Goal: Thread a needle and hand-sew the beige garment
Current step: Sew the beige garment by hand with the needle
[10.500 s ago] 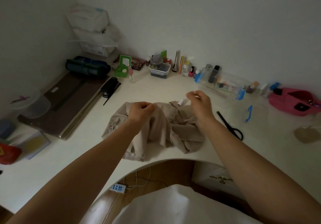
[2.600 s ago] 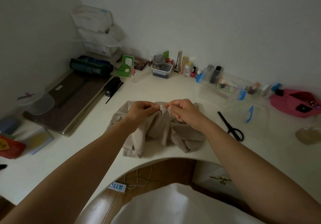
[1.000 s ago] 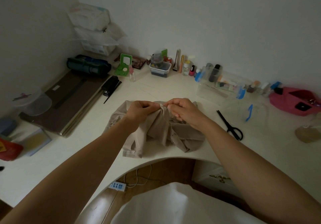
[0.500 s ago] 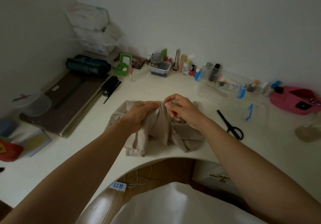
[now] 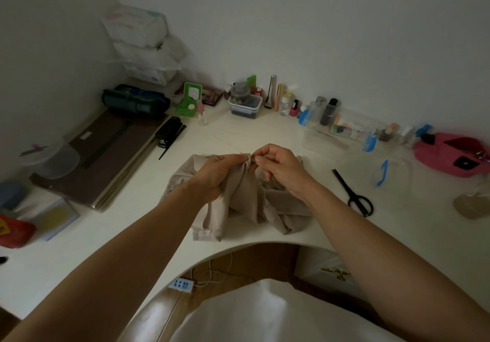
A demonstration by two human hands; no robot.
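Far left of the worktop [image 5: 238, 134] had a stack of dark boards [image 5: 98, 156] with a black stapler [image 5: 169, 131] beside it. The beige garment [image 5: 246, 203] sat bunched up right at the front curved edge of the worktop, dead center. The left hand [image 5: 214, 174] had a fistful of it, fingers [image 5: 236, 158] closed and pinching a gathered peak of cloth lifted off the surface. The right hand [image 5: 281, 169] was right up against that same peak, thumb and forefinger pinched together at the fold, other fingers curled. Couldn't make out a needle, too small and dim. A faint thread [image 5: 230, 144] line ran back across the worktop from the pinch point. Further right lay black scissors [image 5: 354, 192], closed, well apart from the cloth, and a pink pouch [image 5: 450, 156] at the far right edge.
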